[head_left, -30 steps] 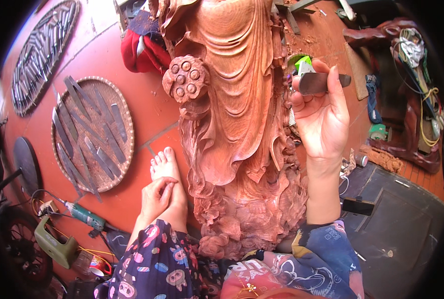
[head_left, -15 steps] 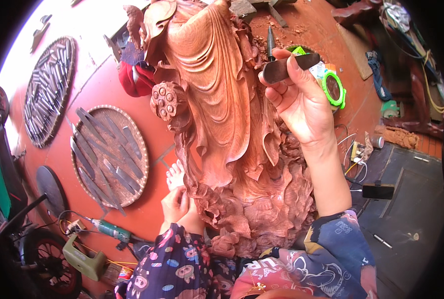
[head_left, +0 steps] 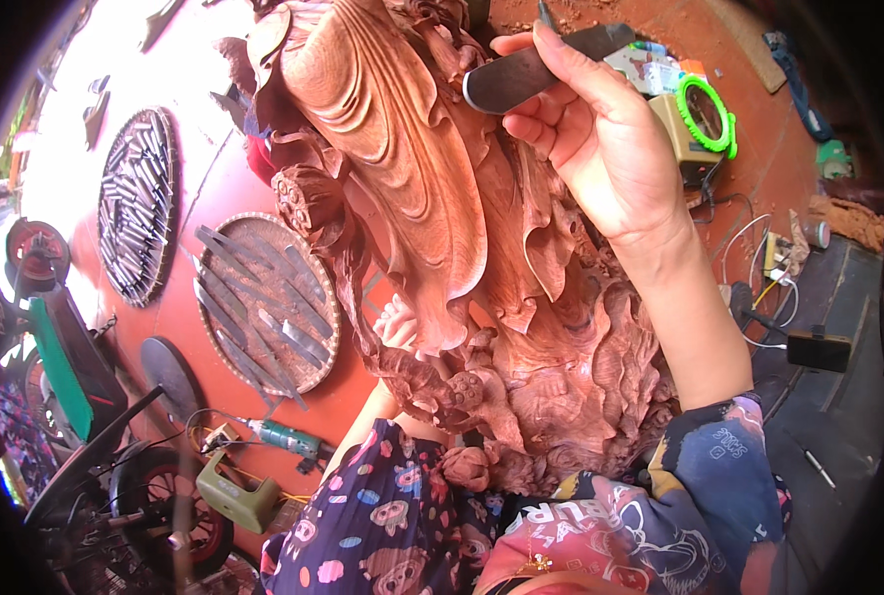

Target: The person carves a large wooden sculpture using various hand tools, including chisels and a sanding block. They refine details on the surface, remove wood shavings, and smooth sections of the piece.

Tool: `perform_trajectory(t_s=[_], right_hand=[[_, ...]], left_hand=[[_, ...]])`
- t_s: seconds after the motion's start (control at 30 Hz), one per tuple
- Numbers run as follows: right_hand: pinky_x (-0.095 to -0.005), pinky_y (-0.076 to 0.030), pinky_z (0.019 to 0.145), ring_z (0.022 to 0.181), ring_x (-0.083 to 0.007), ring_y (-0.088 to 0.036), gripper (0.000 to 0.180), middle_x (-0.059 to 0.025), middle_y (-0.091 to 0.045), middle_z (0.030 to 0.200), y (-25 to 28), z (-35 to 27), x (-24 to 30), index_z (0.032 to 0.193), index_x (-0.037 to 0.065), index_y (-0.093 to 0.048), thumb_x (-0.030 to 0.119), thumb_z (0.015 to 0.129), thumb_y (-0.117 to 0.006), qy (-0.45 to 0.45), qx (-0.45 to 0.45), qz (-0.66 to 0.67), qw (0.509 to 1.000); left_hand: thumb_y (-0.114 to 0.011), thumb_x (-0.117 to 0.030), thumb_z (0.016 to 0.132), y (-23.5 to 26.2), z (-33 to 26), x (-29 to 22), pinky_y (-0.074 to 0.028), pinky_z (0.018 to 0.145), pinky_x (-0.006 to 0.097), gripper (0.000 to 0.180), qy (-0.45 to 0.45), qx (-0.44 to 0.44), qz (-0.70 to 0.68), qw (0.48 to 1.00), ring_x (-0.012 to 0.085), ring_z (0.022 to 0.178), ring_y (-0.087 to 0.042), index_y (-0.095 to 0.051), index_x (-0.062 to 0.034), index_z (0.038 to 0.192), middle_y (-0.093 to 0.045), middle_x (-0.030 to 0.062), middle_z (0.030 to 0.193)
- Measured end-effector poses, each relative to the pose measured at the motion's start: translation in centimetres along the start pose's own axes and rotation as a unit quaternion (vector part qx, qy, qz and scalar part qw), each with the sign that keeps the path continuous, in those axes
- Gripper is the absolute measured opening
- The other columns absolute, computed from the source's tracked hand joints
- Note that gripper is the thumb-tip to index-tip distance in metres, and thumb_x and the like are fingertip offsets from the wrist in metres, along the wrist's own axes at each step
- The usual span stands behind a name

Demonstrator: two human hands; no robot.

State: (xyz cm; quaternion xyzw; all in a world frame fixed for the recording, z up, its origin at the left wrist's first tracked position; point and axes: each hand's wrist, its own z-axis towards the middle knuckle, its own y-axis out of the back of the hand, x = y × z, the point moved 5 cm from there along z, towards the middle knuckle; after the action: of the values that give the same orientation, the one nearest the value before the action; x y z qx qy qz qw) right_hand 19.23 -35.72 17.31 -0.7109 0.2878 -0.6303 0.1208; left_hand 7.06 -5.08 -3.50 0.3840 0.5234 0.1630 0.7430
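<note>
In my right hand (head_left: 610, 139) is a dark, flat wood-carving chisel (head_left: 521, 77) with a pale edge at its left end, pinched between thumb and fingers. It is held above the large reddish wooden carving (head_left: 402, 198), whose draped folds and leafy base lie in front of me. A dark pointed tip (head_left: 544, 14) shows just above my thumb; whether my hand holds it too, I cannot tell. Left of the carving, a bare forearm or shin (head_left: 370, 416) leads up to pale fingers or toes (head_left: 395, 323), partly behind the wood. My left hand's fingers are not clear there.
Two round woven trays, one with flat dark blades (head_left: 333, 347) and one heaped with slim tools (head_left: 171, 188), rest on the tiles at left. Nearby are a green power tool (head_left: 288, 438) and a bike (head_left: 169, 506). A green-rimmed round device (head_left: 707, 116), cables and a phone (head_left: 819, 350) lie at right.
My view has turned, so most of the scene sits further right. My right hand with the chisel is higher. The closed hand seen on the ankle is no longer plain there.
</note>
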Motion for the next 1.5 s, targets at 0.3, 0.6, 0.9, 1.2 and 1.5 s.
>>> perform_trajectory(t_s=[0.3, 0.6, 0.9, 1.2, 1.5], right_hand=[[-0.0259, -0.054, 0.079, 0.085, -0.0163, -0.069, 0.036, -0.0114, -0.073, 0.094, -2.7, -1.2, 1.2, 0.105, -0.002, -0.069, 0.029, 0.104, -0.051, -0.044, 0.027, 0.002, 0.999], [-0.0216, -0.051, 0.068, 0.084, -0.0081, -0.066, 0.033, -0.0028, -0.070, 0.100, -1.9, -0.9, 0.3, 0.110, 0.006, -0.065, 0.034, 0.104, -0.049, -0.005, 0.027, -0.061, 0.998], [-0.0161, -0.039, 0.043, 0.050, -0.0021, -0.053, 0.012, -0.0026, -0.066, 0.082, -4.1, -2.2, 1.5, 0.099, 0.003, -0.067, 0.011, 0.092, -0.070, 0.030, 0.137, -0.129, 0.982], [-0.0280, -0.048, 0.051, 0.060, -0.0175, -0.063, 0.028, -0.0074, -0.065, 0.074, -11.1, -8.0, -0.4, 0.099, 0.005, -0.077, 0.000, 0.072, -0.080, 0.137, 0.408, -0.392, 0.813], [-0.0284, -0.056, 0.070, 0.078, -0.0194, -0.070, 0.049, -0.0122, -0.073, 0.092, -9.2, -5.6, -0.4, 0.119, -0.002, -0.068, 0.011, 0.074, -0.082, 0.087, 0.344, -0.423, 0.834]], left_hand=[[-0.060, -0.005, 0.090, 0.6, 0.4, -0.3, -0.049, 0.074, 0.035, 0.008, 0.016, 0.005, -0.015, 1.000, 0.0213, 0.082, -0.062, -0.066, -0.0018, 0.095, -0.064, 0.0106, 0.089], [-0.058, -0.004, 0.092, 1.3, 0.1, 0.1, -0.050, 0.081, 0.036, 0.010, 0.037, -0.036, -0.055, 0.997, 0.0238, 0.091, -0.064, -0.066, -0.0007, 0.097, -0.067, 0.0109, 0.097], [-0.051, -0.007, 0.101, 9.6, 1.7, 0.2, -0.049, 0.086, 0.029, 0.019, 0.248, -0.199, -0.294, 0.901, 0.0153, 0.094, -0.064, -0.068, 0.0019, 0.103, -0.069, 0.0086, 0.099], [-0.078, -0.022, 0.077, 17.9, 12.2, -15.1, -0.049, 0.075, 0.038, 0.035, -0.180, 0.138, -0.267, 0.937, 0.0283, 0.089, -0.058, -0.068, -0.0042, 0.106, -0.061, 0.0095, 0.092], [-0.070, 0.004, 0.080, 23.3, 4.9, -2.3, -0.049, 0.066, 0.024, 0.011, 0.274, -0.201, -0.201, 0.919, 0.0062, 0.071, -0.061, -0.069, 0.0028, 0.091, -0.068, 0.0015, 0.077]])
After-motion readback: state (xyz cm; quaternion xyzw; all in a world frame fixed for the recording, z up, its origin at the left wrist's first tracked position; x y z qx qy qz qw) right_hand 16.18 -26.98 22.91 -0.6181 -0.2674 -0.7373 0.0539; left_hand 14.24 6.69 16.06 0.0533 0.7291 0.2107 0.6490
